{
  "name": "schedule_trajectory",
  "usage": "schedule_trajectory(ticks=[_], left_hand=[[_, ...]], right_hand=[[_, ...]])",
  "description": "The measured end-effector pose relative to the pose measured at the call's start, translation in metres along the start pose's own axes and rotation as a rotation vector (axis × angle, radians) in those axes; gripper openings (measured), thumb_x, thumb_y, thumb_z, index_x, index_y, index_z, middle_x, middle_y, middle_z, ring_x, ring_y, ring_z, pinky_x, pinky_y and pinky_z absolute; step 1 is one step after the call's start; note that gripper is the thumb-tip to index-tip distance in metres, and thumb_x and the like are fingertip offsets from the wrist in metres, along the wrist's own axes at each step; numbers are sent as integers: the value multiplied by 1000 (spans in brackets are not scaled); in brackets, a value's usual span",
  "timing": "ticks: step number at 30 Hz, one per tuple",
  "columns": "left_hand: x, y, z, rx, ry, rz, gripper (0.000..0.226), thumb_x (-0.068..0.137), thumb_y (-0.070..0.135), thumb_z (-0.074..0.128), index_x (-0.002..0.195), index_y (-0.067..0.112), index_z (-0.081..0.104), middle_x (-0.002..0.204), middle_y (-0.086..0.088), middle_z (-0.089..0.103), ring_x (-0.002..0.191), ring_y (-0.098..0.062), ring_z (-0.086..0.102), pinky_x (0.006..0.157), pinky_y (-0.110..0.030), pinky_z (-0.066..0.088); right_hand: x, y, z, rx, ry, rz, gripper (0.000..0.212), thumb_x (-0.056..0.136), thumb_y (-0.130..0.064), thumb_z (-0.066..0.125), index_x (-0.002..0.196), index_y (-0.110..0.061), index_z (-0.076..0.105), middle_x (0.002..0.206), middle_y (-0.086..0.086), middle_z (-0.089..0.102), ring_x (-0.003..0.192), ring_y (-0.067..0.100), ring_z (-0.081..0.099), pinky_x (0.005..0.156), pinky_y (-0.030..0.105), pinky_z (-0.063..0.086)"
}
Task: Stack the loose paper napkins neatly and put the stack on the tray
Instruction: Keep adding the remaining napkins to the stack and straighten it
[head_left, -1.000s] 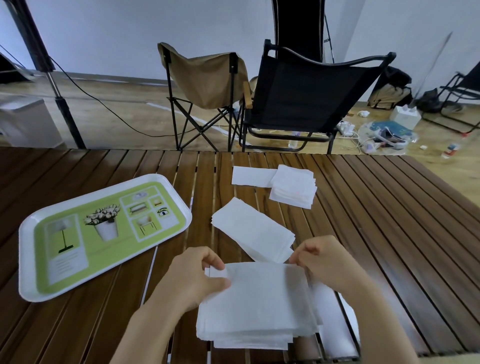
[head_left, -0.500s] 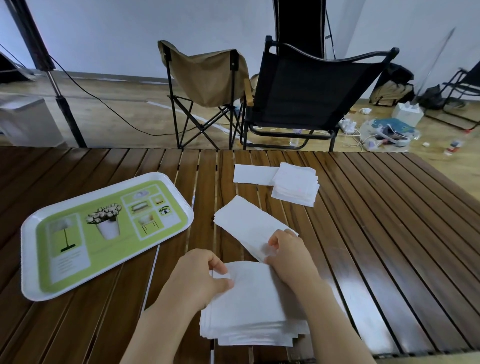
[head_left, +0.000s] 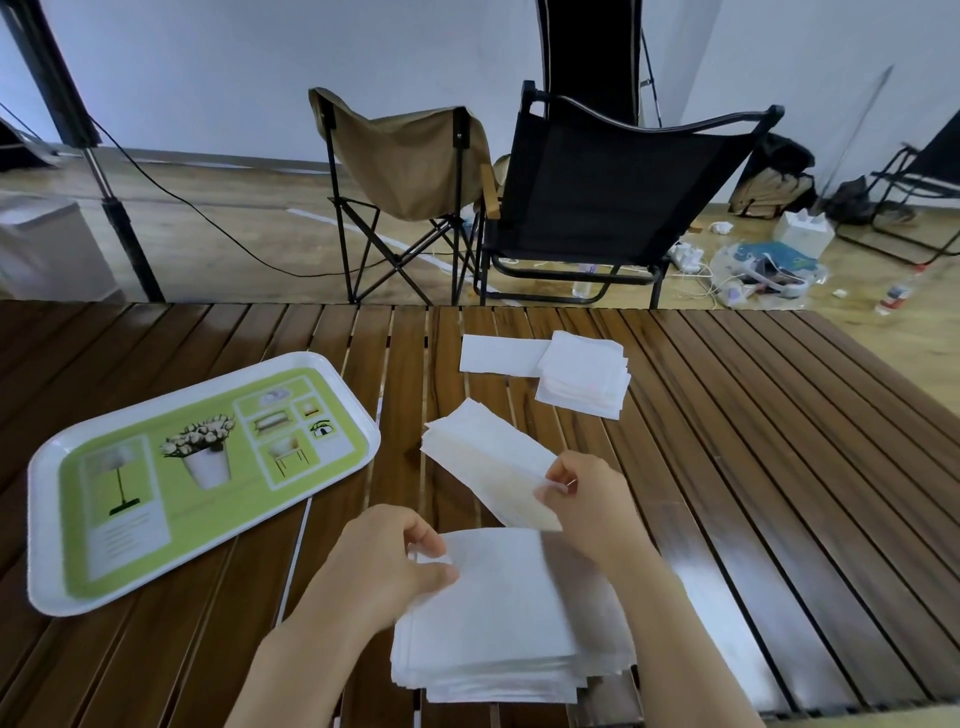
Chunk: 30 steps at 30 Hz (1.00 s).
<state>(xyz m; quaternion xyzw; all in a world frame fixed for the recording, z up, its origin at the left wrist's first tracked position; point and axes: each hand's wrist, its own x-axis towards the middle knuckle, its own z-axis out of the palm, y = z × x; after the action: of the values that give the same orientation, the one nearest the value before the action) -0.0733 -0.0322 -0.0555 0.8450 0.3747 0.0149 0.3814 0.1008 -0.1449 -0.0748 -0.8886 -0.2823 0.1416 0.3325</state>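
A thick stack of white napkins (head_left: 509, 613) lies near the table's front edge. My left hand (head_left: 384, 556) pinches its upper left corner between thumb and fingers. My right hand (head_left: 587, 499) pinches the near end of a folded bundle of napkins (head_left: 483, 457) that lies slanted just beyond the stack. Farther back sit a smaller square pile of napkins (head_left: 584, 379) and a single flat napkin (head_left: 498, 354) beside it. The white and green tray (head_left: 197, 467) lies to the left with nothing on it.
The slatted brown wooden table (head_left: 753, 441) stretches wide to the right. Beyond its far edge stand a tan folding chair (head_left: 405, 156) and a black chair (head_left: 623, 171). Cables and clutter lie on the floor at the back right.
My right hand left the stack's upper right corner, moved up to the slanted bundle and took hold of its near end. My left hand kept its pinch on the stack.
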Motion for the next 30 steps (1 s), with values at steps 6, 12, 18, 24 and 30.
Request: schedule_trajectory(ticks=[6, 12, 18, 24, 30], left_hand=[[-1, 5, -2, 7, 54, 47, 11, 85, 36, 66, 92, 28, 63, 98, 15, 54, 88, -2, 51, 63, -8, 34], [2, 12, -6, -37, 225, 115, 39, 83, 33, 69, 118, 29, 50, 125, 10, 52, 111, -3, 46, 88, -15, 39], [5, 17, -11, -274, 228, 158, 93, 65, 66, 70, 142, 38, 26, 149, 13, 35, 136, -14, 37, 107, -34, 35], [-3, 23, -19, -708, -83, 108, 88, 51, 70, 76, 127, 31, 53, 110, 10, 70, 97, -6, 69, 79, -23, 57], [-10, 23, -23, -736, -164, 50, 41, 63, 34, 77, 100, 16, 72, 94, -3, 76, 90, -21, 73, 85, -38, 55]], right_hand=[[-5, -6, -27, 279, 7, 60, 16, 89, -12, 62, 74, -7, 57, 74, 4, 57, 68, 16, 49, 50, 17, 38], [-14, -17, -43, 281, 177, -78, 13, 89, -10, 55, 76, -10, 56, 69, 5, 56, 59, 10, 44, 46, 11, 35], [-40, -40, -70, 646, -35, -143, 13, 75, -18, 53, 63, -16, 48, 61, -4, 48, 58, 14, 42, 50, 23, 32], [-56, -42, -81, 868, -234, -74, 8, 70, -18, 54, 63, -15, 50, 66, 5, 48, 57, 16, 47, 50, 21, 36], [-50, -26, -79, 809, -301, 101, 18, 84, -10, 64, 68, -12, 55, 66, 4, 58, 56, 15, 56, 50, 22, 44]])
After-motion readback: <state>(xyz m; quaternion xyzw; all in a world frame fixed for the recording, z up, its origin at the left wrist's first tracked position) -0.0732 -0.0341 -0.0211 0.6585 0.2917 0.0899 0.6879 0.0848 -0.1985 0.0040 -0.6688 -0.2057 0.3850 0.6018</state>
